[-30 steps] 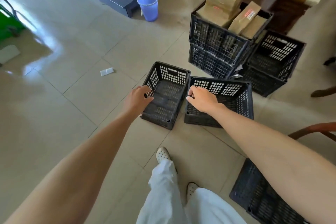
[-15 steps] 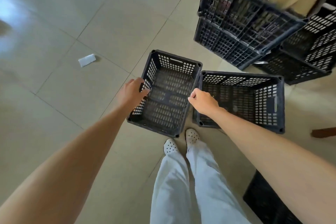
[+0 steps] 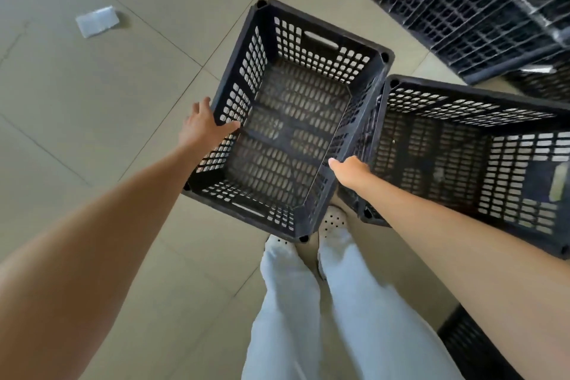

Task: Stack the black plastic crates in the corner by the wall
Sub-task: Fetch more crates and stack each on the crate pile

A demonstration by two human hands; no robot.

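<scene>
An empty black plastic crate (image 3: 320,35) with perforated walls fills the middle of the head view, over the tiled floor. My left hand (image 3: 200,126) grips its left long rim, thumb inside. My right hand (image 3: 350,170) grips its right long rim. A second empty black crate (image 3: 462,92) sits right beside it, touching its right side. The crate I hold covers part of my shoes, so it seems lifted.
Stacked black crates (image 3: 456,9) stand at the top right. Another black crate (image 3: 475,345) lies at the bottom right behind my arm. A small white packet (image 3: 97,21) lies on the floor tiles at upper left. My legs in pale trousers (image 3: 308,302) are below the crate.
Both hands have closed on the left crate's long rims and it has come closer and larger. My view has tilted down, dropping the boxes and bucket out of sight.
</scene>
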